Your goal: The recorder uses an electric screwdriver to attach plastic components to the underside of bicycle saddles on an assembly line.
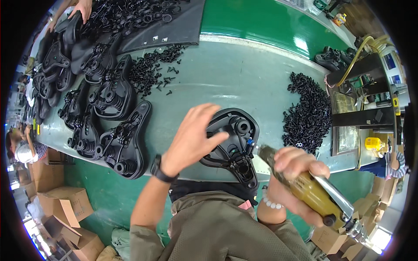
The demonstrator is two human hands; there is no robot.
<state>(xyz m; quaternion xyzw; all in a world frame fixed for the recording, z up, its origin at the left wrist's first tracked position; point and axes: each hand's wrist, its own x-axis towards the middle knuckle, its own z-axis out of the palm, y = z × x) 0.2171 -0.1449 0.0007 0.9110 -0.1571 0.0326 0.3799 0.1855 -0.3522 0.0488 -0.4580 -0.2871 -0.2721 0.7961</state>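
On the table edge right before me lies a black bicycle saddle (240, 150), underside up, with its coil springs and metal frame showing. My left hand (191, 139) is over its left side, fingers stretched out and thumb apart; whether it touches the saddle I cannot tell. My right hand (296, 172) is wrapped round a yellow-brown air screwdriver (311, 195) with a silver lever. The tool slants toward the saddle, its pale front end near a small blue part (251, 142) at the frame's right side. Whether the tip touches anything is unclear.
Several more upturned saddles (115, 100) crowd the table's left. Loose black screws lie in a small pile (150, 67) and a larger heap (307, 113) at right, beside a shelf rack (355, 117). A co-worker's hand (82, 8) reaches in top left. Cardboard boxes (67, 204) stand below.
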